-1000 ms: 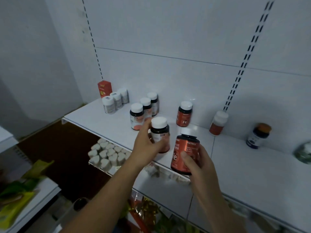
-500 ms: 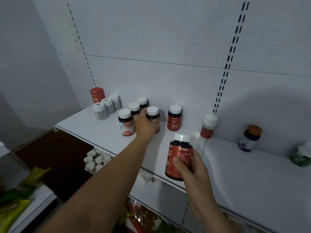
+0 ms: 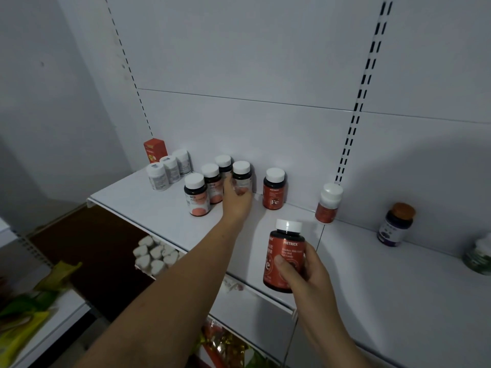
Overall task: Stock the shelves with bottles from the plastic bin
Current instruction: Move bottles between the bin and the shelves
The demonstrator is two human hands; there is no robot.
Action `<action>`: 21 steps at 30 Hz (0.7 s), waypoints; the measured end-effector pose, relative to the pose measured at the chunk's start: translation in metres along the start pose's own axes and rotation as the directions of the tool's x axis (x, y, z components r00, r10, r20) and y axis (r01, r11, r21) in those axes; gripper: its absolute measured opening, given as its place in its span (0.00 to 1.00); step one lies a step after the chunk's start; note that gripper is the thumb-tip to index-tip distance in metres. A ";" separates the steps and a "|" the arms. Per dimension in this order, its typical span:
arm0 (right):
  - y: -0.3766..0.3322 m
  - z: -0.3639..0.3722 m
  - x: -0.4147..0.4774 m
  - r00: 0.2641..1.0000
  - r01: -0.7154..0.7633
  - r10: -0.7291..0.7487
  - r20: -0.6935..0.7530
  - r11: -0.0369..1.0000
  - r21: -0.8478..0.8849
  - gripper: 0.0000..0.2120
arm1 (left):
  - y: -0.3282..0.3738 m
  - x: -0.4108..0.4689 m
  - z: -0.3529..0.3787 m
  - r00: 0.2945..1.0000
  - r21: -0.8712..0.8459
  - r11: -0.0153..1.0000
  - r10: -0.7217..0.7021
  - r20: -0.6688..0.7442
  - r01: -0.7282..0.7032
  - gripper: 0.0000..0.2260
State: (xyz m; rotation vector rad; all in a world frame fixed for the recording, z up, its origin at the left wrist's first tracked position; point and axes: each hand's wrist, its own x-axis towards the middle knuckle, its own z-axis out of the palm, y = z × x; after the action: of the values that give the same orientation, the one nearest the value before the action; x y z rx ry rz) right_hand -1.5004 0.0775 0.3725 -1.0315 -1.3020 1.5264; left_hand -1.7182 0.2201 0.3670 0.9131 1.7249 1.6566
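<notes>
My left hand (image 3: pixel 237 199) reaches to the back of the white shelf (image 3: pixel 148 205) and grips a dark bottle with a white cap (image 3: pixel 241 174), which stands against the back wall beside three matching bottles (image 3: pixel 196 193). My right hand (image 3: pixel 305 272) holds a red white-capped bottle marked Fe (image 3: pixel 283 254) upright above the shelf's front edge. A matching red Fe bottle (image 3: pixel 274 188) stands at the back, right of my left hand. The plastic bin is out of view.
Three white bottles (image 3: pixel 162 173) and a red box (image 3: pixel 155 150) stand at the shelf's back left. To the right are a red bottle (image 3: pixel 329 203), a purple orange-capped bottle (image 3: pixel 396 224) and a green jar (image 3: pixel 479 254). White caps (image 3: pixel 155 254) fill the lower shelf.
My left hand carried the dark bottle from the shelf's front to the back wall and set it beside the others. My right hand turned the red bottle upright and stayed near the front edge.
</notes>
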 end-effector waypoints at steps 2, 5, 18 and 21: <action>0.002 -0.002 0.001 1.000 -0.002 0.002 -0.010 1.000 -0.005 0.35 | -0.003 0.001 0.002 1.000 -0.025 0.999 -0.026 0.005 0.026 0.37; 0.004 -0.002 0.003 1.000 0.002 -0.002 -0.023 1.000 -0.017 0.36 | -0.010 0.010 0.002 0.998 -0.054 0.996 -0.068 0.006 0.068 0.36; 0.008 0.013 0.065 0.996 0.056 -0.070 -0.056 0.973 -0.223 0.31 | 0.014 -0.026 -0.053 0.973 0.178 0.972 0.117 0.198 -0.154 0.17; 0.007 0.024 0.099 0.988 0.120 -0.145 -0.049 0.934 -0.336 0.33 | 0.016 -0.062 -0.087 0.893 0.437 0.793 0.284 0.350 -0.424 0.22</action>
State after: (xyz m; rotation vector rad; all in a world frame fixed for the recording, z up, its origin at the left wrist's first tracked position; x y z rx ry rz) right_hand -1.5525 0.1642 0.3626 -1.1707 -1.5785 1.1801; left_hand -1.7482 0.1179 0.3856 1.7244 1.9064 1.2106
